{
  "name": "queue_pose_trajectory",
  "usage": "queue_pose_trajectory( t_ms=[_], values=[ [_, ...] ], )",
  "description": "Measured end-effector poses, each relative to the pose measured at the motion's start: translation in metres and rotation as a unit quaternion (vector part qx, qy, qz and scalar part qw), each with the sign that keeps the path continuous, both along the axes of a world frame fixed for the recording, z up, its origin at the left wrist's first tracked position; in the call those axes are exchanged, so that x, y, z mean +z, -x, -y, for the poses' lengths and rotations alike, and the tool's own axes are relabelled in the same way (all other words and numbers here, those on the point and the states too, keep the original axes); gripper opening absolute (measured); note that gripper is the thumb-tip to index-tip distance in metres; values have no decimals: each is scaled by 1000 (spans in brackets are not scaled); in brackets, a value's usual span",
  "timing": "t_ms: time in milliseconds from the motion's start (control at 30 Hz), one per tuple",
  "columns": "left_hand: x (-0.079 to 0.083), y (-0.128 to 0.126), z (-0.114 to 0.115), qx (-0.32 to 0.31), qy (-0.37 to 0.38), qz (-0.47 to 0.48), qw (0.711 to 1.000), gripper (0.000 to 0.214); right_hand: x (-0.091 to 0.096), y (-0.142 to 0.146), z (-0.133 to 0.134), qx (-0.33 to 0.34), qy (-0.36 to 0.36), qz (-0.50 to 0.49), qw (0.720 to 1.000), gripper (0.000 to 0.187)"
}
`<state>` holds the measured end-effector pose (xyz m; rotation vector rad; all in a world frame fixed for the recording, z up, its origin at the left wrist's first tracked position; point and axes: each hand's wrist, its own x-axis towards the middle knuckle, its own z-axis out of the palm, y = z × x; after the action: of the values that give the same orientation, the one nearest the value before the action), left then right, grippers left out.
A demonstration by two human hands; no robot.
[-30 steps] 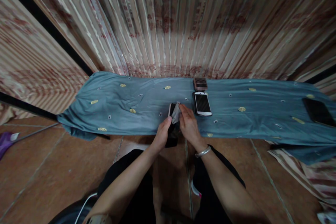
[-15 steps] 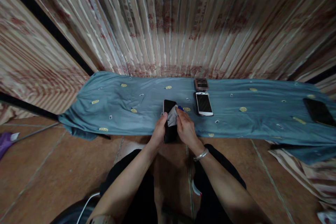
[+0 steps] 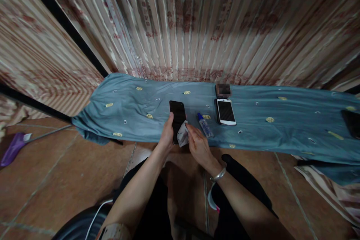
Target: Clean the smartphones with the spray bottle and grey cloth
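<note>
My left hand [image 3: 168,132] is closed around the left edge of a black smartphone [image 3: 177,114], its dark screen facing up. In my right hand [image 3: 198,145] a crumpled pale grey cloth [image 3: 182,134] is pinched, pressed against the lower right part of the screen. Just beyond my right fingers lies a small clear bottle [image 3: 206,125] with a blue cap, on the blue-green cloth cover [image 3: 135,120]. Farther right rests a white-framed smartphone [image 3: 226,111] on a dark case or second phone beneath it.
Behind the white phone is a small blurred-out object [image 3: 223,90]. Another dark phone [image 3: 351,123] lies at the far right. Striped curtains [image 3: 180,26] hang behind the covered surface. A purple dustpan-like item [image 3: 14,148] is on the tiled floor at left.
My right hand has slid the grey cloth from the middle of the phone down to its lower right, uncovering the upper screen. The blue-capped bottle now shows fully. The view has shifted slightly left.
</note>
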<state>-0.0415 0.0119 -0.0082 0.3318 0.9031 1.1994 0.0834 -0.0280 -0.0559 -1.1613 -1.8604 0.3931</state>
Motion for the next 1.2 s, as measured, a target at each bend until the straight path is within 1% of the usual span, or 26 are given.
queue_pose_trajectory(
  t_ms=[100, 233, 433, 633, 767, 900, 1033, 1200],
  values=[
    [6, 4, -1, 5, 8, 0, 1000, 54, -2, 2, 4, 9, -3, 9, 1000, 46],
    [11, 8, -3, 32, 15, 8, 999, 51, -5, 4, 8, 18, -13, 20, 1000, 46],
    [13, 16, -7, 48, 38, 20, 998, 57, -3, 6, 13, 31, -33, 51, 998, 46],
    [13, 18, -9, 47, 48, 57, 996, 58, 4, -3, 9, 34, -81, 111, 990, 38],
    [12, 17, -10, 46, 50, 69, 995, 57, 7, -7, 8, 27, -94, 135, 986, 36],
    [13, 16, -8, 53, 55, 68, 995, 57, 7, -6, 9, 16, -91, 140, 986, 35],
    [13, 13, -6, 43, 59, 40, 997, 62, 10, 0, 10, 23, -82, 123, 989, 33],
    [10, 8, -6, 82, 44, 14, 996, 62, 13, 10, 13, 40, -68, 95, 992, 33]
  ],
)
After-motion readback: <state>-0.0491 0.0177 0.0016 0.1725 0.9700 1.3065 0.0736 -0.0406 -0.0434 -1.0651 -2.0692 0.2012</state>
